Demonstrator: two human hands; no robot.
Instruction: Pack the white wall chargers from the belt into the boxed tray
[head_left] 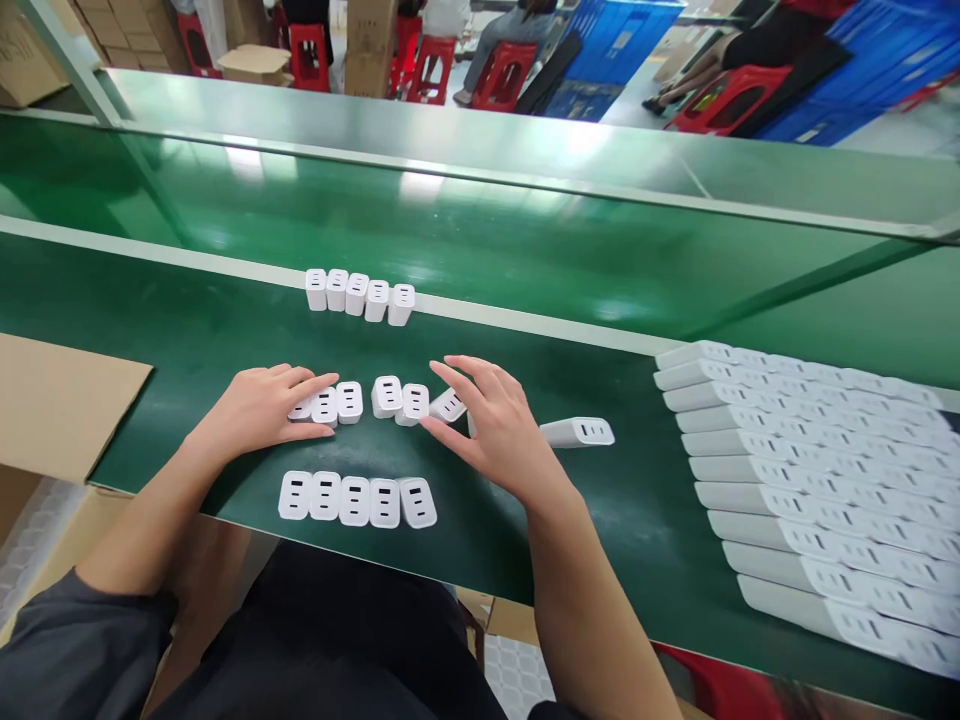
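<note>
On the green table, white USB chargers stand with their ports facing up. My left hand (262, 408) lies around the left end of the middle row, index finger behind and thumb in front of a few chargers (324, 406). A charger (349, 402) stands just beyond those fingertips. My right hand (495, 430) is spread, thumb and fingers apart, around a tilted charger (448, 405); part of another is hidden beneath the palm. Two upright chargers (387, 396) stand between my hands. A charger (585, 432) lies tipped over right of my right hand.
One row of chargers (357, 294) stands at the back ledge, another row (355, 500) near the front edge. A large block of chargers (810, 500) fills the right side. Cardboard (67, 400) lies at left. Beyond the partition are red stools (506, 75), blue crates (615, 45) and seated people.
</note>
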